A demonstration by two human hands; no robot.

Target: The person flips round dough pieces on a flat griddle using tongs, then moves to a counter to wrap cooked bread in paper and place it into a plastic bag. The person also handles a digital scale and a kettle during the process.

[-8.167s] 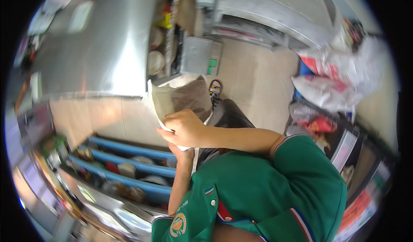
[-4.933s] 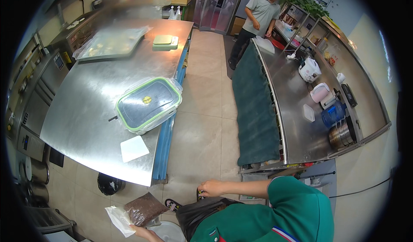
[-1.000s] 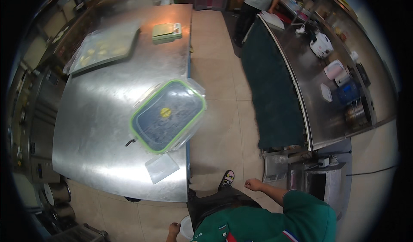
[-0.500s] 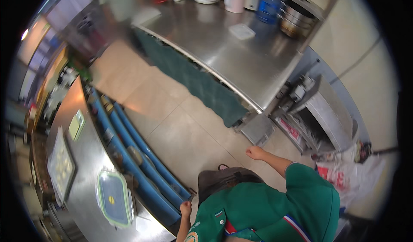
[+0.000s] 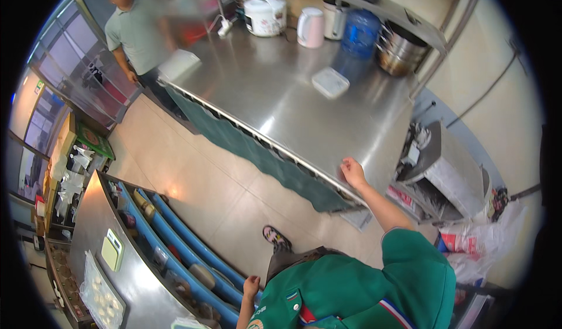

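Note:
My right hand (image 5: 352, 171) is raised over the near edge of the steel table (image 5: 252, 89), its fingers loosely curled and nothing visible in them. Low beside the blue shelf bins (image 5: 196, 259) hangs my left hand (image 5: 251, 287), also closed, with no object showing in it. A clear plastic box lid or shallow container (image 5: 331, 83) lies on the steel table, apart from my right hand.
A rice cooker (image 5: 265, 16), a pink kettle (image 5: 310, 28), a blue water jug (image 5: 359, 33) and a steel pot (image 5: 401, 51) line the table's back. At left, a steel counter holds a kitchen scale (image 5: 112, 250) and a covered tray (image 5: 103, 297). A person (image 5: 137, 39) stands far left.
I have moved forward toward the steel table. My right hand has risen from above the floor to the table's edge. The glass container on the left counter has nearly left view; the person shows more clearly.

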